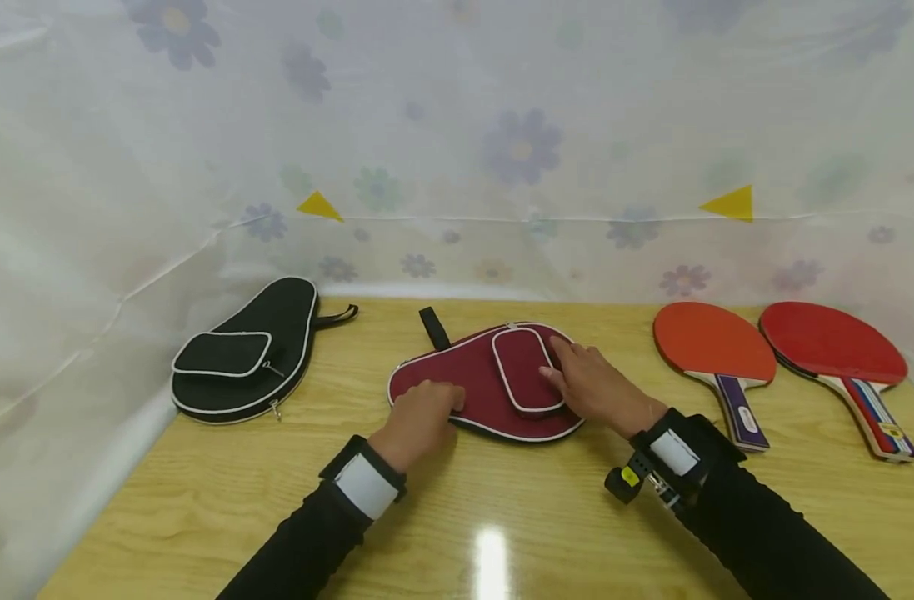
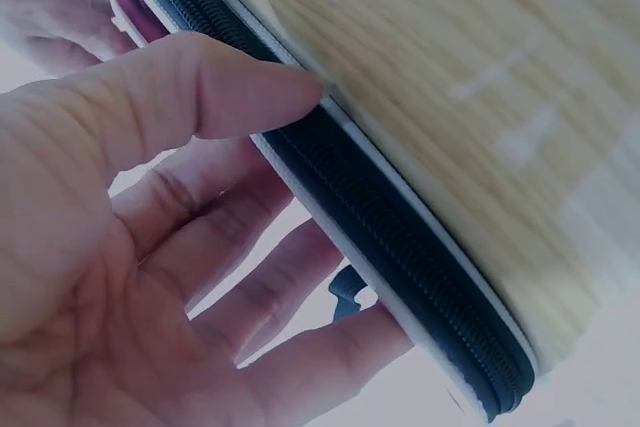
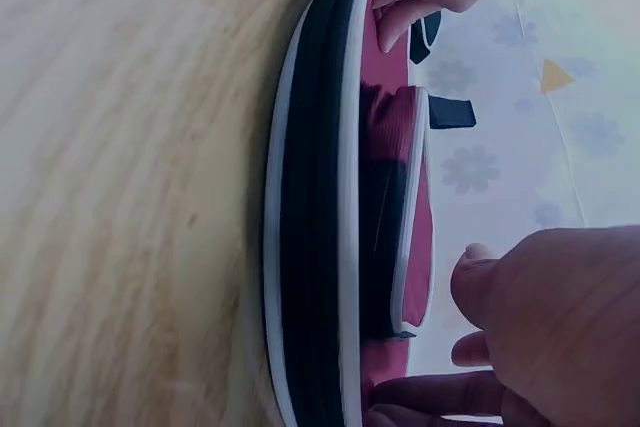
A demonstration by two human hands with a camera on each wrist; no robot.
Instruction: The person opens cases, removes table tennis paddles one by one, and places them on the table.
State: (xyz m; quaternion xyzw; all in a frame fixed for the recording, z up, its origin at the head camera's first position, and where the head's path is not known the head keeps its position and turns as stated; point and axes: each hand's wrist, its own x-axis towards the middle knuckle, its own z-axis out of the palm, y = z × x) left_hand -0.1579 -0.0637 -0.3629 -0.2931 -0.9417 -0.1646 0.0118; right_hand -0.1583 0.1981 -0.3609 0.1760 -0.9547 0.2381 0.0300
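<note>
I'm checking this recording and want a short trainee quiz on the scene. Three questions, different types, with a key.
1. Multiple choice: which item do the left hand and the right hand both touch?
A) the black case
B) the maroon case
C) the red paddle

2. True or false: in the head view, the red paddle lies between the two cases.

3. Fill the gap: the handle of the orange paddle is mainly ____ in colour.

Key
1: B, the maroon case.
2: False; the red paddle lies farthest right of these items, and the black case farthest left.
3: Purple.
</note>
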